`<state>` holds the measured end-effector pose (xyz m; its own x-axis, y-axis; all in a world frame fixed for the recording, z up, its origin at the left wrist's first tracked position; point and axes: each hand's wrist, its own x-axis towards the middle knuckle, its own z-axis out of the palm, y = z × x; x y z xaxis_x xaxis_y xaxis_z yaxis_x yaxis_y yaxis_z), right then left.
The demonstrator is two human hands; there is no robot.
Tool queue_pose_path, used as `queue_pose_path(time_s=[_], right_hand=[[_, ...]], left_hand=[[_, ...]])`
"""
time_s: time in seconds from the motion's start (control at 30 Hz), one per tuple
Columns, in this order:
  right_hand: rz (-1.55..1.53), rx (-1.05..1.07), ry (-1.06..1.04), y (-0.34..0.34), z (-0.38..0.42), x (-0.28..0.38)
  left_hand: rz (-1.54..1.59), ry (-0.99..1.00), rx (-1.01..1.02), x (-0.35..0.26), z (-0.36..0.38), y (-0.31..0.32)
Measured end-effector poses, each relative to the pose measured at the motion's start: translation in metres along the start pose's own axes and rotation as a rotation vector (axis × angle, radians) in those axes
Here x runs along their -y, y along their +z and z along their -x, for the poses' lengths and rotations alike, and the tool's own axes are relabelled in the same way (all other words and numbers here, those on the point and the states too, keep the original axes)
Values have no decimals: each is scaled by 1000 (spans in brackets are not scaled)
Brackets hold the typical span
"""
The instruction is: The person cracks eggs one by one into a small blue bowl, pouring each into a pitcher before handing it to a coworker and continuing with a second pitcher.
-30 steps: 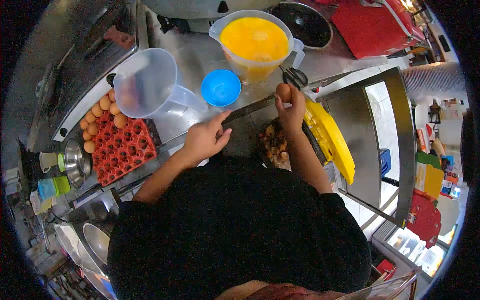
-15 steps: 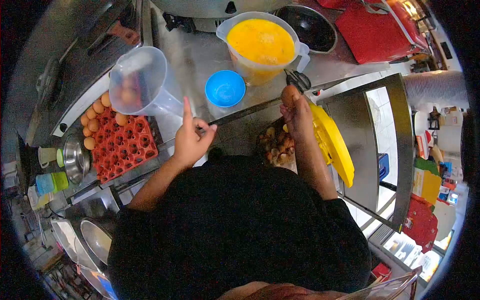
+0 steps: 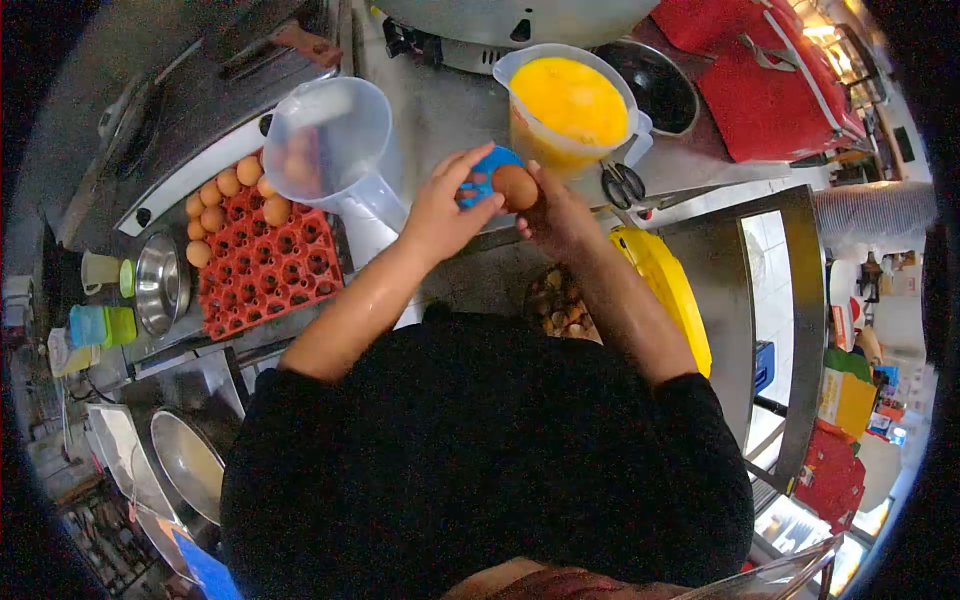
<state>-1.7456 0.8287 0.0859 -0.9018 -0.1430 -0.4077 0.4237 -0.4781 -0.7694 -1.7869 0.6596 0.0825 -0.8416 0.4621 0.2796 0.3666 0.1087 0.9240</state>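
Note:
A brown egg (image 3: 515,187) is held by my right hand (image 3: 556,218), just over the blue bowl (image 3: 499,158) on the steel counter. My left hand (image 3: 450,205) is at the bowl's left side, fingers apart, thumb close to the egg; whether it touches the egg I cannot tell. Behind the bowl, a clear jug of yellow beaten egg (image 3: 570,103) stands near the counter's edge. To the left, an empty clear jug (image 3: 330,140) rests beside the red egg tray (image 3: 270,262), which has several brown eggs (image 3: 228,182) at its back left.
Black scissors (image 3: 622,186) lie right of the full jug, with a dark pan (image 3: 655,85) behind. Below the counter are a container of eggshells (image 3: 562,305) and a yellow lid-like object (image 3: 668,285). A steel bowl (image 3: 160,285) stands left; a red bag (image 3: 755,95) sits back right.
My right hand has brought the egg leftward to the blue bowl. My left hand has moved right and up, its pointing finger no longer raised alone. The view has shifted slightly.

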Motion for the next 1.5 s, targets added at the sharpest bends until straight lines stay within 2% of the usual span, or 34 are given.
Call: queue_pose_path(time_s=[0.07,0.17,0.27,0.47,0.57,0.67,0.77,0.97,1.17,1.27,1.37,1.5], right_hand=[[101,19,39,-1,-6,3],[191,-148,24,1,-19,-2],[203,-157,-7,-3,-27,-5],[552,-201,-74,-1,-29,5],[725,-171,-164,-7,-34,-4],[1090,-164,-655,-25,-49,-21],[1183,-115,-595,-24,-50,-15],[1289,-145,-560,-21,-47,-12],[1388,-212,-525,-6,-38,-6],[1339,-217,-531,-1,-34,-4],[1366,-189,-638,-14,-47,-16],[1314,-186,-631,-1,-38,-8]], left_hand=[[136,-60,23,29,-8,4],[141,-346,164,13,-16,-2],[66,-305,127,33,-16,4],[-151,-184,13,48,-19,7],[-239,-239,-14,35,-19,4],[-339,-259,-83,27,-19,4],[-324,-265,-75,36,-19,5],[-434,-71,-43,33,-17,3],[-493,-127,15,29,-20,4],[-522,-67,-6,38,-19,5],[-551,-94,9,35,-19,5],[-529,-108,2,33,-19,6]])
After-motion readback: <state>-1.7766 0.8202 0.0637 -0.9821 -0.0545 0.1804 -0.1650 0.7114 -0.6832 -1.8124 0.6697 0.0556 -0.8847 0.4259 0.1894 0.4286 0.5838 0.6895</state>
